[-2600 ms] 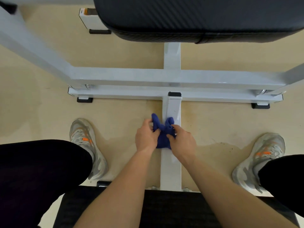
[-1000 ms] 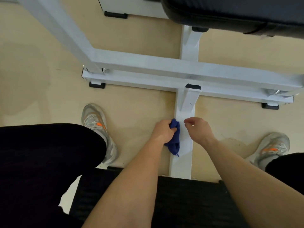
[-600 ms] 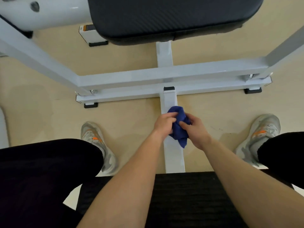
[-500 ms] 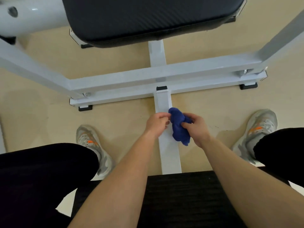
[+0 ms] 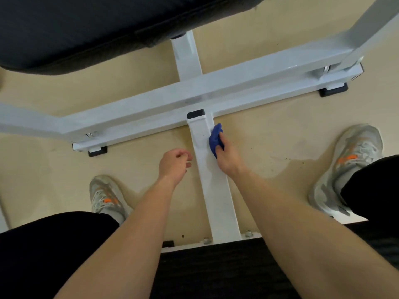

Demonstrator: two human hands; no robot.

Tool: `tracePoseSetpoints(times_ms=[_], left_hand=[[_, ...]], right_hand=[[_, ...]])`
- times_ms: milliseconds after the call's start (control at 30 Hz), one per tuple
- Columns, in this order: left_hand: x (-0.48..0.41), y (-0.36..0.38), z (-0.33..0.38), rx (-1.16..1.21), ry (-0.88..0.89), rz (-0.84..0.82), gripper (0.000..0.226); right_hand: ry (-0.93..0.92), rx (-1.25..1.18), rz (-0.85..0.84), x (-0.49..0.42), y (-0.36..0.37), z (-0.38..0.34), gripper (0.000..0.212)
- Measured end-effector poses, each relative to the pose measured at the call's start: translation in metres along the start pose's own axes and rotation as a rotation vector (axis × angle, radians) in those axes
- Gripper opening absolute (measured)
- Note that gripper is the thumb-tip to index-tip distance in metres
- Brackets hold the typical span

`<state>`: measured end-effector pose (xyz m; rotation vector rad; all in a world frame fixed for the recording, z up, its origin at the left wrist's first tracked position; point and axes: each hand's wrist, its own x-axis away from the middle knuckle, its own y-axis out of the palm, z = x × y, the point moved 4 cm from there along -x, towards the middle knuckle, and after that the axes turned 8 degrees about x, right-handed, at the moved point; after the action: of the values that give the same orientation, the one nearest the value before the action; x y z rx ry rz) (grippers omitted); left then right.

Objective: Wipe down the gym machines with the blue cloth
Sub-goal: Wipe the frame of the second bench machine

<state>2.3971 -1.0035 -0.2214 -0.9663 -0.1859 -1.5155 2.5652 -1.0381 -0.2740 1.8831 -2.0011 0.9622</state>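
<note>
cloth (image 5: 216,139) now in right hand (image 5: 226,156), partly hidden

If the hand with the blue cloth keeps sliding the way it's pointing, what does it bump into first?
Probably the white crossbar. The right hand presses the blue cloth against the right side of the center beam, pointing away from the person, and that beam meets the crossbar just ahead, beside the black end cap.

The blue cloth (image 5: 215,139), bunched between both hands half a second ago, now sits in the right hand (image 5: 226,156) alone, pressed against the near side of the white floor bar (image 5: 207,169). The left hand (image 5: 174,164) has let go (fingers loosely curled) and hangs beside the bar.
</note>
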Motion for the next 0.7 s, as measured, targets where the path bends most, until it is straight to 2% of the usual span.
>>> tracePoseSetpoints(times_ms=[233, 467, 567, 700], left_hand=[[-0.007, -0.007, 0.013, -0.129, 0.112, -0.025, 0.019], [-0.001, -0.003, 0.01, -0.213, 0.165, -0.049, 0.018], [0.003, 0.0, 0.011, -0.173, 0.174, -0.045, 0.022], [0.004, -0.008, 0.006, -0.189, 0.24, -0.001, 0.028]], right_hand=[[0.024, 0.074, 0.004, -0.046, -0.019, -0.034, 0.048], [0.064, -0.046, -0.032, 0.02, 0.0, 0.0, 0.043], [0.115, -0.157, -0.054, 0.002, -0.005, 0.0, 0.047], [0.104, -0.07, 0.008, -0.034, -0.013, -0.018, 0.054]])
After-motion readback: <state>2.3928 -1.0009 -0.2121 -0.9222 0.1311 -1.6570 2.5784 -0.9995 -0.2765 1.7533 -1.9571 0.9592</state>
